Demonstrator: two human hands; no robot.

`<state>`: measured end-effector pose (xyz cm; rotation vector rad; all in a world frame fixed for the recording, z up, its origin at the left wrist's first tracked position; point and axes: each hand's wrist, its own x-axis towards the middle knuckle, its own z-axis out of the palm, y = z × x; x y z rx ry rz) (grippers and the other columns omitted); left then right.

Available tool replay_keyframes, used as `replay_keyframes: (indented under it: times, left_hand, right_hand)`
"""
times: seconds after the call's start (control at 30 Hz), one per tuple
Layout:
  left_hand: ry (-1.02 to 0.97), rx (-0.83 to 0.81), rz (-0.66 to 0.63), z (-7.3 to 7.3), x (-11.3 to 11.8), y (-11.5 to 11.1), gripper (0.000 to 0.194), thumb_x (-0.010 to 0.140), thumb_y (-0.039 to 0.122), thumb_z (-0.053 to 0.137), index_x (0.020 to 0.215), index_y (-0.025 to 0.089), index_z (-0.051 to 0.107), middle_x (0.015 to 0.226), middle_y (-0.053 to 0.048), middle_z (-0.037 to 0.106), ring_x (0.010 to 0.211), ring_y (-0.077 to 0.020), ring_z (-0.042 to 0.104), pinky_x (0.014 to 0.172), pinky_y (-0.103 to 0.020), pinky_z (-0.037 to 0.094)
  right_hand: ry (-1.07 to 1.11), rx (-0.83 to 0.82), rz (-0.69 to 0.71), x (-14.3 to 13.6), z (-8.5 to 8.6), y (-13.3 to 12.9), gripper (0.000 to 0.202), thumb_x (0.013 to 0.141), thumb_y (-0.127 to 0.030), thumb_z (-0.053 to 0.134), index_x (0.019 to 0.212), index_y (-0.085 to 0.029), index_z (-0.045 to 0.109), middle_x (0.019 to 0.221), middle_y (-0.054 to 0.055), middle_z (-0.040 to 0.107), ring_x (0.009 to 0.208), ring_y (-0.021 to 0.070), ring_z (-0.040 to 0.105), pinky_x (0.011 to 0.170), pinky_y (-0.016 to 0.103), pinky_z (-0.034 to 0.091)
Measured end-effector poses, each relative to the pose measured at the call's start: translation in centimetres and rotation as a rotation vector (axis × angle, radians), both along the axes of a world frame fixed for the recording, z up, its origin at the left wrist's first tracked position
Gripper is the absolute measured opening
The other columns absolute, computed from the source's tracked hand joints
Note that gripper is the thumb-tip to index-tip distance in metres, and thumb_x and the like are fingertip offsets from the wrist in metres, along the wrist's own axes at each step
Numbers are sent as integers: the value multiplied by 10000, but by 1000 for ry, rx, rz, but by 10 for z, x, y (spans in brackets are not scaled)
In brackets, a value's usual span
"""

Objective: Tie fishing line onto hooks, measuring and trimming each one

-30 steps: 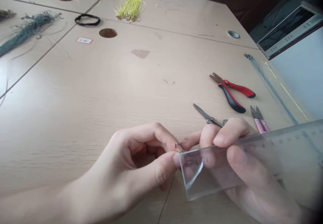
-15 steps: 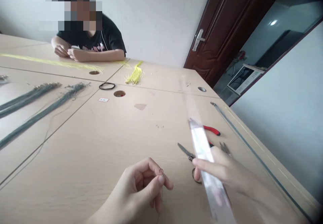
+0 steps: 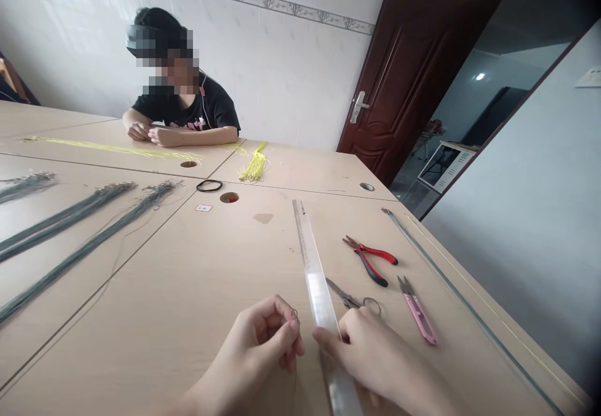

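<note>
Between thumb and forefinger, my left hand pinches a small metal fish hook, with a thin line hanging below it. My right hand grips the edge of a long clear ruler, thumb on top and fingers at its right side. The ruler points away from me, just right of my left hand. Partly under the ruler and right hand lies a pair of scissors. Red-and-black pliers and pink thread snips rest to the right.
Bundles of grey-green line with hooks lie at left. Yellow line, a black band and a small label are farther back. Another person sits across the table. More line runs along the right edge.
The ruler has come left and lower, onto the table beside my left hand, uncovering the pliers and snips. My left hand keeps its pinch on the hook. The view has tilted up.
</note>
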<state>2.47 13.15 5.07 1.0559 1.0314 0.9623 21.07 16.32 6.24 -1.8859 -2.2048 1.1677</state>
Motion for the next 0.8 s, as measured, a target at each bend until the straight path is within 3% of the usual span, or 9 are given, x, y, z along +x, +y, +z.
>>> replay_keyframes:
  times: [0.1, 0.17, 0.27, 0.37, 0.57, 0.67, 0.8]
  left_hand:
    - [35, 20, 2, 2, 0, 1, 310, 818, 436, 567, 711, 169, 451, 596, 30, 553, 539, -95, 485, 569, -230, 388]
    - [83, 43, -18, 3, 1, 1, 287, 849, 405, 526, 709, 167, 449, 584, 36, 528, 543, -91, 467, 562, -222, 373]
    - [177, 82, -55, 4, 4, 0, 226, 884, 313, 469, 719, 159, 468, 570, 50, 485, 536, -79, 419, 524, -202, 323]
    - [214, 64, -84, 5, 8, -1, 155, 855, 224, 496, 719, 151, 498, 574, 65, 437, 538, -69, 365, 501, -189, 278]
    - [239, 77, -161, 8, 4, -1, 169, 845, 248, 529, 705, 153, 520, 560, 70, 386, 522, -65, 326, 462, -177, 264]
    - [247, 47, -214, 9, -1, -1, 179, 841, 267, 537, 700, 157, 534, 536, 72, 344, 502, -68, 305, 440, -179, 252]
    - [197, 31, -245, 7, -6, 1, 178, 846, 291, 546, 716, 169, 559, 530, 68, 340, 489, -72, 304, 427, -180, 257]
  right_hand:
    - [45, 230, -9, 4, 9, 2, 545, 850, -544, 472, 467, -205, 281, 385, -50, 255, 323, 77, 273, 355, 240, 135]
    - [137, 324, 5, 4, 15, 4, 503, 896, -526, 414, 524, -194, 348, 453, -40, 299, 407, 90, 290, 411, 253, 163]
    - [318, 296, 86, -1, 17, 8, 364, 945, -465, 367, 730, -200, 491, 549, -39, 444, 484, 101, 428, 467, 234, 300]
    - [450, 207, 152, -6, 12, 11, 225, 936, -411, 440, 857, -220, 531, 650, -40, 542, 575, 106, 524, 550, 228, 398]
    - [576, 66, 199, 0, 7, 2, 191, 936, -369, 465, 898, -219, 576, 747, -22, 585, 620, 102, 530, 515, 217, 417]
    - [629, 162, 248, 2, 7, -6, 66, 901, -226, 531, 901, -194, 589, 767, -27, 575, 665, 87, 536, 527, 182, 449]
    - [639, 406, 337, 1, 3, -11, 68, 870, -100, 547, 858, -159, 580, 778, -23, 567, 674, 64, 527, 545, 166, 448]
